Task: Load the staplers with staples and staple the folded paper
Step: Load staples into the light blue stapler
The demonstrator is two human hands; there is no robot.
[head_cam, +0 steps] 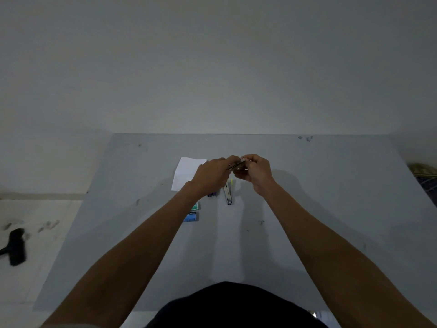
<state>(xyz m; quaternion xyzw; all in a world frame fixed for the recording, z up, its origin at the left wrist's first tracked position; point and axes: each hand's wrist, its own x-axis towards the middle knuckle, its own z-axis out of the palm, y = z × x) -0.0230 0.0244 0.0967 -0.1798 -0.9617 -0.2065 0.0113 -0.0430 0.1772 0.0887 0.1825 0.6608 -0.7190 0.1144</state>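
- A black brush [15, 247] lies on the floor at the far left, off the table [331, 209].
- The folded paper [186, 171] lies flat on the table, far and left, just beside the left hand [210, 176]. The staple boxes [192, 215] (one green, one blue) sit nearer, partly hidden by the left forearm.
- The left hand curls its fingers round a small metal item [237, 165], held above the table. It likely serves best as the steady anchor.
- An open stapler [229, 192] lies on the table below the hands.
- The right hand [256, 172] pinches the item's right end. Whether the item is a stapler or a staple strip is too small to tell. Loading probably wants the strip slid straight along its channel, without forcing.
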